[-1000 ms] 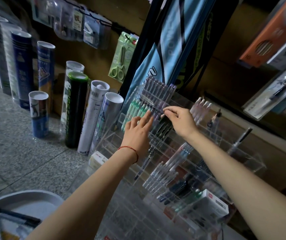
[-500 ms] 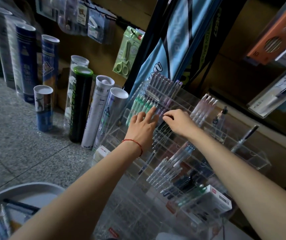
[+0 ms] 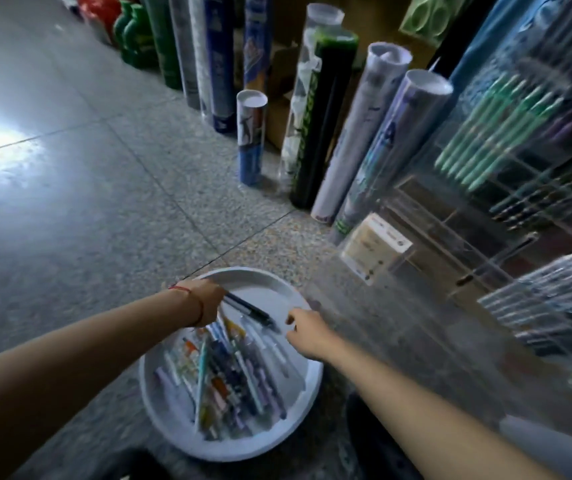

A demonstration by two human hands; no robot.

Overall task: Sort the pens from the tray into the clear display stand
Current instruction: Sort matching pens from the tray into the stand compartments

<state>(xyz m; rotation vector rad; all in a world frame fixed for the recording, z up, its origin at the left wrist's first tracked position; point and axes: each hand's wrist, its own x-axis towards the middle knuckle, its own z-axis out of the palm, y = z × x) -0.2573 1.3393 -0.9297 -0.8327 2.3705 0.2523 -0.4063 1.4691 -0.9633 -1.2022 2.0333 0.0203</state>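
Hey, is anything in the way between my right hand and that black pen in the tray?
Nothing visible. The right hand is beside the tip of the black pen, over the tray; the left hand covers its other end.

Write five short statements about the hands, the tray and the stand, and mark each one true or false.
1. The white tray holds many pens. True.
2. Both hands are at the clear display stand. False: the left hand and the right hand are over the tray.
3. A black pen juts out from the left hand. True.
4. The left wrist is bare. False: a red string circles it.
5. Tall tubes stand on the floor beside the stand. True.
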